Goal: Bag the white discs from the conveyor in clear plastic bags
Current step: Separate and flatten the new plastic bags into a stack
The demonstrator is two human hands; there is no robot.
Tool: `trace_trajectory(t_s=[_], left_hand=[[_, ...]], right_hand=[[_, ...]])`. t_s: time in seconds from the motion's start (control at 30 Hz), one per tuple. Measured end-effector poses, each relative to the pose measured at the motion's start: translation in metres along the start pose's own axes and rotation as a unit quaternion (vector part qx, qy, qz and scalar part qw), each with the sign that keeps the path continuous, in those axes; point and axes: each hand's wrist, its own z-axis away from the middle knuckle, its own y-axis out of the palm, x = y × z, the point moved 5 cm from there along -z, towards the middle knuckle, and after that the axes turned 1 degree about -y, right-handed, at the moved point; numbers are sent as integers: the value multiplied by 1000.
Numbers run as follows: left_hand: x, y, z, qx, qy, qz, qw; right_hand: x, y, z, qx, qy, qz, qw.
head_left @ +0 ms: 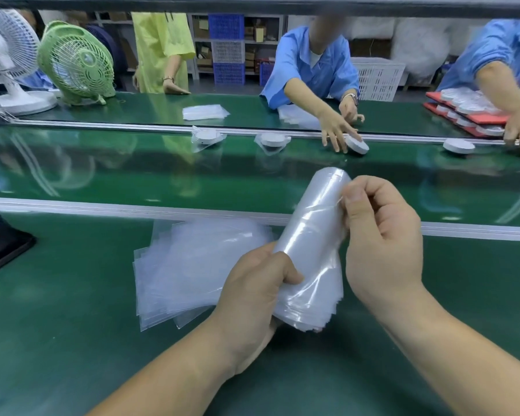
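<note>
Left hand [258, 283] first: its grip is wrapped round the lower part of a curled sheaf of clear plastic bags [312, 235], thumb across the front, fingers tucked behind. The right hand [382, 235] comes in from the side with its grip closed too, thumb and forefinger pinching the film near the top edge of the sheaf. It looks like one bag is being teased off the rest. To do that well, I'd say rub the pinch so only a single layer slides, and hold the left firm so the others don't follow. The sheaf's long axis runs from the left hand up and away toward the conveyor belt [162, 175], leaning a touch right. Which end has the mouths I can't tell. It's held above the green surface [72, 325], over a fanned pile of loose bags [186, 265]. Out on the belt's far side sits a bare white disc [357, 144] under a worker's hand [335, 132], another disc [459, 145] to the right, and two bagged discs [207, 136] to the left.
</note>
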Motion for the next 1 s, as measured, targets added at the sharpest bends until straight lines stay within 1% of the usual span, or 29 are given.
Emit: trace_trajectory(t_s=[0.07,0.13,0.23,0.3,0.4,0.57,0.73,0.83,0.9,1.0], left_hand=[[1,-3,0,-17,11,-29,999],[2,-7,-2,-44,30,-81,995],[2,-14,-3,-103,42,-127,986],[0,-16,-3,-112,49,-107,987],[-4,-18,-4,-110,57,-55,991],[-3,-20,-4,-100,54,-36,993],[-4,-17,-3,-65,60,-17,996],[-5,-17,-2,-55,59,-19,997],[-3,-15,-2,-48,53,-32,997],[1,-11,-3,-37,41,-58,997]], right_hand=[[-4,-1,-2,10,2,14,1000],[-7,1,-2,42,0,20,999],[-9,4,2,89,-31,42,995],[-12,7,4,110,-39,63,991],[-12,13,9,163,-109,130,972],[-12,16,12,189,-137,131,964],[-5,13,9,174,-148,125,966],[0,8,5,133,-165,135,968],[4,1,1,101,-201,183,957],[11,-11,-6,40,-267,277,922]])
